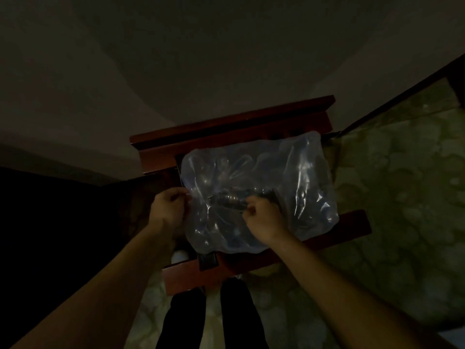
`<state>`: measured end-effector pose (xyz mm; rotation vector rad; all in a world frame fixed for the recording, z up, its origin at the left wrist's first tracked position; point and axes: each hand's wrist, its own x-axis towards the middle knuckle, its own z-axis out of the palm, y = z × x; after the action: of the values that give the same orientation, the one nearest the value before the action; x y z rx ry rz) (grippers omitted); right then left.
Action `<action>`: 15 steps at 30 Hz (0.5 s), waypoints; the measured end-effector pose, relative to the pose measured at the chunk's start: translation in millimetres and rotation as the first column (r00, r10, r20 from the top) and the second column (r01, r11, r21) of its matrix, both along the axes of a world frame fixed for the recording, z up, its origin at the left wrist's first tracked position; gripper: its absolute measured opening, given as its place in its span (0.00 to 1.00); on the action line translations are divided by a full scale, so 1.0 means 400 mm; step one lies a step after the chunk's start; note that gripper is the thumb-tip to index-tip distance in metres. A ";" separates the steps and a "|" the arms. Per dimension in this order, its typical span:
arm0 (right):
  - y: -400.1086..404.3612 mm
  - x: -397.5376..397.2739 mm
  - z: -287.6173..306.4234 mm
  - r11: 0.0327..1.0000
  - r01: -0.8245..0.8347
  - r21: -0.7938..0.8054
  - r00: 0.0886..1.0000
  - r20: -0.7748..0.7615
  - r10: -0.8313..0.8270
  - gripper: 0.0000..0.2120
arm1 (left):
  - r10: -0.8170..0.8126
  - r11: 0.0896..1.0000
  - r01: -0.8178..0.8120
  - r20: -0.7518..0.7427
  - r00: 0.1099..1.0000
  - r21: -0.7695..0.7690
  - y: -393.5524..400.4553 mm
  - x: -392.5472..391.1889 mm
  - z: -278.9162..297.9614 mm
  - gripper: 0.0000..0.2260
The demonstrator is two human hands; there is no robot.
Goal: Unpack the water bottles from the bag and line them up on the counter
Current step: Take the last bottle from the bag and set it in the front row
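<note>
Now both hands pinch the see-through bag [256, 190]: left hand [167, 209] at its edge, right hand [261, 217] by the knot

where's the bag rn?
Head view, centre: the clear plastic bag sits on the reddish wooden chair, with the left hand gripping its left edge and the right hand pinching its middle.

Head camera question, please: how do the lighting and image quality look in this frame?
Head view: very dim overall, the left side nearly black; white glare streaks on the plastic bag hide its contents; the left hand and right hand pinching it look soft and murky; wide-angle distortion bends the dark wooden furniture under the bag.
</note>
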<state>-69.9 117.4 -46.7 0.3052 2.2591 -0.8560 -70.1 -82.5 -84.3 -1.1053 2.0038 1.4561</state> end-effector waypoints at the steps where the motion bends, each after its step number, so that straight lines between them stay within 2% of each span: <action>1: -0.006 -0.004 -0.010 1.000 0.009 -0.004 1.000 0.009 -0.009 0.14 | -0.065 0.998 0.065 0.001 0.998 -0.004 -0.007 -0.007 -0.012 0.15; 5: -0.026 -0.013 -0.053 0.999 0.041 -0.014 0.998 0.048 -0.040 0.13 | -0.359 0.931 0.361 0.043 0.932 -0.053 -0.023 -0.034 -0.058 0.08; 9: -0.034 -0.016 -0.091 0.999 0.043 0.019 0.996 0.075 -0.044 0.13 | -0.553 0.824 0.552 0.030 0.832 -0.127 -0.020 -0.050 -0.106 0.03; 10: -0.036 -0.017 -0.099 0.999 0.044 0.028 0.996 0.079 -0.046 0.13 | -0.626 0.763 0.625 0.051 0.778 -0.166 -0.020 -0.054 -0.116 0.03; 12: -0.039 -0.020 -0.112 0.998 0.049 0.045 0.995 0.081 -0.052 0.13 | -0.767 0.580 0.778 0.160 0.621 -0.242 -0.020 -0.063 -0.130 0.08; 15: -0.042 -0.022 -0.126 0.997 0.049 0.060 0.995 0.089 -0.054 0.14 | -0.822 0.345 0.887 0.357 0.443 -0.306 -0.018 -0.063 -0.147 0.12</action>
<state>-78.8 100.7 -97.2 0.4223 2.2028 -0.7888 -95.5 -89.5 -143.3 -0.0853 2.2819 0.3069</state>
